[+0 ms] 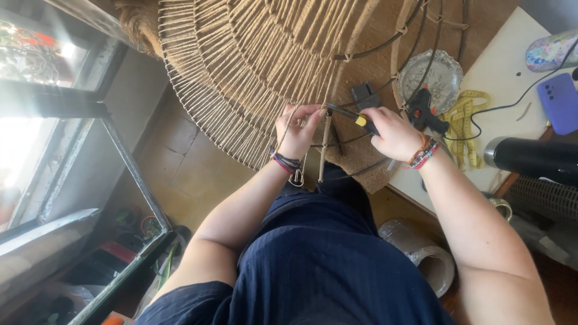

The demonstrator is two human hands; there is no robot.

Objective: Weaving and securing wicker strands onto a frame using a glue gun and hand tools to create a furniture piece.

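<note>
At the centre of the frame, a large round wire frame [385, 42] half wrapped in tan twine fans out toward the upper left, its bare dark rings and spokes showing to the right. The left hand [297, 132] pinches a twine-wrapped spoke [325, 147] between thumb and fingertips; that spoke runs nearly straight up and down the frame. The right hand [394, 133] is curled tight round a slim tool with a yellow-and-black handle [355, 117], whose long axis slants from lower right to upper left, tip toward the spoke.

woven frame [253, 66] cut off at top — tool tip [337, 110] hidden
</note>
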